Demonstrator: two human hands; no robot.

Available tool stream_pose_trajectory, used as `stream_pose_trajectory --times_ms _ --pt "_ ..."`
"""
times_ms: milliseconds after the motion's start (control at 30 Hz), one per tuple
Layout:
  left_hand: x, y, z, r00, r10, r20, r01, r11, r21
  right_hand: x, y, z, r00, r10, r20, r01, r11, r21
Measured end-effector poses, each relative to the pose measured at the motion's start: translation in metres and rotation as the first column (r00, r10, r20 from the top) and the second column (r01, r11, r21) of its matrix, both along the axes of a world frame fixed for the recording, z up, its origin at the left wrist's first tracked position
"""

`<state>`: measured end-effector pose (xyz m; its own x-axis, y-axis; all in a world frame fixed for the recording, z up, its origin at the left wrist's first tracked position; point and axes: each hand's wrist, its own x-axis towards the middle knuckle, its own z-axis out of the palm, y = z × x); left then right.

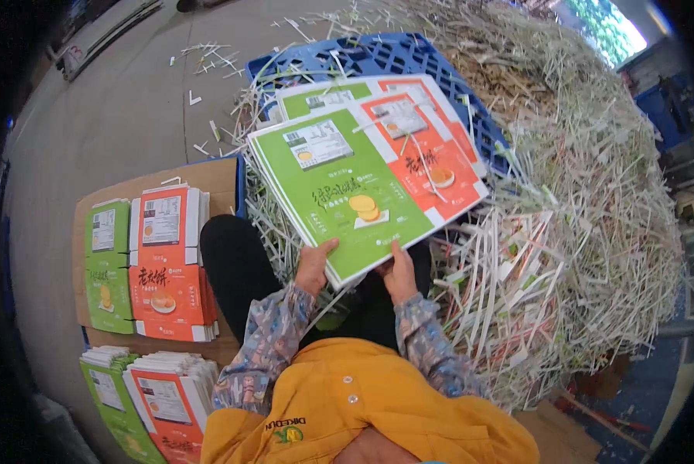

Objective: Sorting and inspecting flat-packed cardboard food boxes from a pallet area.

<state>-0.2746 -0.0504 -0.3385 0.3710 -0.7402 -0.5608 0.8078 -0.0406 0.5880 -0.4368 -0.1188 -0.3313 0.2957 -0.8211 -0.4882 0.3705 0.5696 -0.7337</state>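
Note:
In front of me is a stack of large printed cardboard sheets (347, 209), each half green and half orange-red with pictures of round cakes. My left hand (313, 267) grips the stack's near left corner, thumb on top. My right hand (399, 277) pinches the near edge, thumb on the printed face and fingers hidden underneath. The stack tilts toward me. Its far end overlaps more printed sheets (316, 99) lying on a blue plastic pallet (370, 56). A few thin paper strips lie across the orange half.
At left, stacks of cut green box blanks (109, 290) and orange box blanks (169, 290) sit on a brown cardboard sheet (211, 179). More stacks stand nearer. A tall heap of shredded paper strips (579, 209) rises at right. Scraps are scattered across the concrete floor (130, 100).

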Motion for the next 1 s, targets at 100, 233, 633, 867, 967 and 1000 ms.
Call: stream_pose_trajectory --times_ms 100,233,633,867,967,1000 --pt "0.006 -0.006 0.014 0.997 -0.055 0.045 0.054 0.998 0.018 -0.005 -0.012 -0.010 0.995 0.081 0.066 -0.079 0.996 -0.041" --pt "0.011 -0.013 0.022 0.999 -0.045 -0.001 0.045 0.996 0.073 -0.008 -0.017 -0.004 0.987 0.146 0.071 -0.137 0.984 -0.110" --pt "0.007 -0.013 0.022 0.986 0.073 -0.151 -0.063 0.995 0.074 -0.008 -0.006 0.013 0.978 0.037 0.205 -0.023 0.997 -0.069" --pt "0.010 -0.017 0.032 0.988 0.053 -0.143 -0.051 0.999 0.016 0.000 -0.002 0.026 0.908 -0.148 0.391 0.122 0.988 0.091" --pt "0.013 -0.019 0.042 0.984 0.057 -0.167 -0.056 0.998 0.008 -0.003 0.003 0.034 0.844 -0.066 0.533 0.012 0.994 0.104" --pt "0.013 -0.020 0.046 0.981 0.055 -0.188 -0.056 0.998 0.001 -0.007 0.002 0.029 0.845 -0.066 0.530 0.011 0.994 0.105"
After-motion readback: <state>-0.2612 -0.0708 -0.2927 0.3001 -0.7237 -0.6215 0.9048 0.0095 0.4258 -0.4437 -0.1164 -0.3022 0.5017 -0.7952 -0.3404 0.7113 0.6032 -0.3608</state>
